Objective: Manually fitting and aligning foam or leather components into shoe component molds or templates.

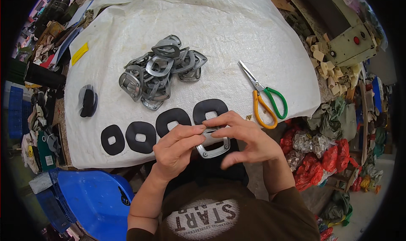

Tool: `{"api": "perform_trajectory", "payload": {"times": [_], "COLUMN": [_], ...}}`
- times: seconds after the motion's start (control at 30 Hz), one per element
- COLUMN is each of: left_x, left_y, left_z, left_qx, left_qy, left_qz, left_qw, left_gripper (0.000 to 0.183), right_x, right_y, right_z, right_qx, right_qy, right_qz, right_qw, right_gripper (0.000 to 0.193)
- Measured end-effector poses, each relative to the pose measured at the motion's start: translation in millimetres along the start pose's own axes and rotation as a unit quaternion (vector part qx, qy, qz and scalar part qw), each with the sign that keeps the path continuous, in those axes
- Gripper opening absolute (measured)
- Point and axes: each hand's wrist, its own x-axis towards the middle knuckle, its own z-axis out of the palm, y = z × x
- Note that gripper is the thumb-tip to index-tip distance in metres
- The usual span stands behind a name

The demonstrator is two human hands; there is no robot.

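Silver frame (215, 152) in left grip (174, 151)

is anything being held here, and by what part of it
Yes: a silver-grey, rounded-square metal frame. The left hand grips its far-left corner; the right hand's fingertips touch its far edge, thumb apart.

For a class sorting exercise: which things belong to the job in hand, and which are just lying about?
Likely in the job:
metal frame, held in left hand, touched by right hand
piled metal frames
black pads

Probably lying about:
yellow strip
blue tub
red bags

Scissors: unclear.
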Motion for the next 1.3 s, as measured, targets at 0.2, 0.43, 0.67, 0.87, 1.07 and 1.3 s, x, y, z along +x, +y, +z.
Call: {"api": "perform_trajectory", "payload": {"times": [0.2,0.43,0.67,0.87,1.07,1.3], "left_x": [3,-4,-18,-20,-21,-22], "left_y": [-2,-4,-6,-10,-13,-13], "left_z": [3,0,4,8,9,9], "left_qx": [0.011,0.238,0.321,0.327,0.327,0.332], "left_qy": [-0.01,0.029,-0.082,-0.094,-0.099,-0.101], "left_qz": [0.023,-0.035,-0.024,-0.031,-0.026,-0.029], "left_qw": [1.0,0.97,0.943,0.94,0.939,0.937], "left_gripper": [0.024,0.022,0.019,0.02,0.021,0.021], "right_x": [-1,-7,0,2,2,0], "right_y": [4,24,33,36,41,43], "right_z": [2,-11,-1,1,4,4], "right_qx": [-0.014,-0.176,-0.173,-0.193,-0.197,-0.204], "right_qy": [0.053,0.153,0.11,0.083,0.071,0.054], "right_qz": [0.014,0.047,0.072,0.081,0.095,0.108], "right_qw": [0.998,0.971,0.976,0.974,0.973,0.972], "right_gripper": [0.052,0.058,0.062,0.06,0.063,0.06]}}
